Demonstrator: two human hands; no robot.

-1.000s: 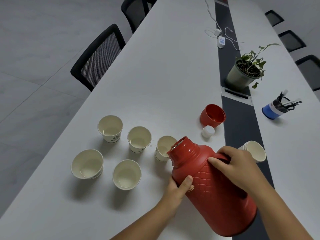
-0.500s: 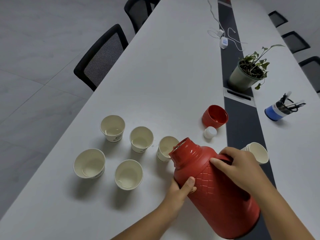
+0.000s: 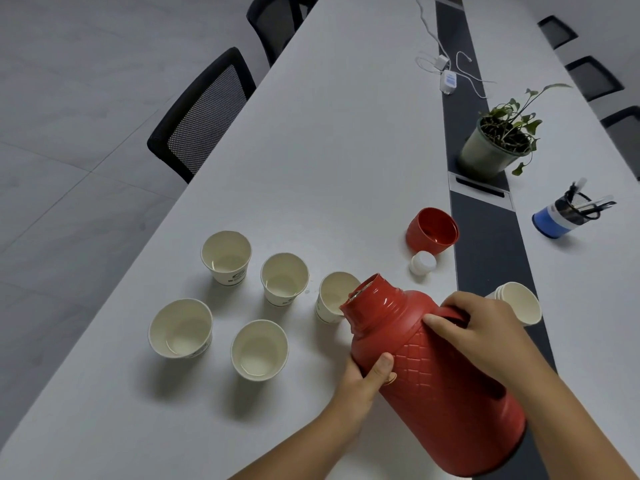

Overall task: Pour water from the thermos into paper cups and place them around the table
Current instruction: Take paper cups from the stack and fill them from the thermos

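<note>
Pouring from the red thermos (image 3: 440, 372) into the rightmost paper cup (image 3: 332, 296).
Right hand (image 3: 485, 334) grips the handle for tilt; left hand (image 3: 363, 379) clasps the body, steadying the mouth over the cup on the bench (image 3: 329, 150).

Red thermos (image 3: 440, 382) with a quilted diamond pattern — cream-white paper cups (image 3: 259, 349) — white table (image 3: 329, 150).

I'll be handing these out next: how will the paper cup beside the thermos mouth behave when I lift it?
The paper cup looks thin-walled, so it will likely flex if squeezed. It probably holds water, so a squeeze may spill it. It stands upright on the table, narrow-based, so a push may tip it.
</note>
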